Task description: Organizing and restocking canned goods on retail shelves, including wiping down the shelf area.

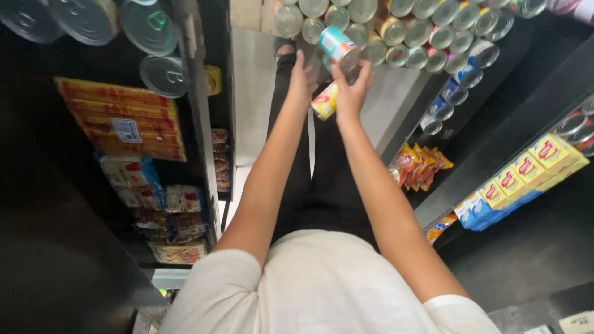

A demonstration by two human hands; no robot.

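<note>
We've got two cans in hand over the aisle floor: a teal-and-white can [338,47] tipped up at the fingertips of both hands and a yellow-and-red can [325,100] low in the right hand [352,93], fingers curled around it. Left hand [303,79] has fingers spread against the upper can. Neither sits among the shelved cans [408,37] just beyond, so placing looks unfinished; can rows there already look mostly full.

Glossy metal cans [396,31] (paper-labelled)

Top edge cuts the stacked cans [396,25]; labels blurred.
</note>
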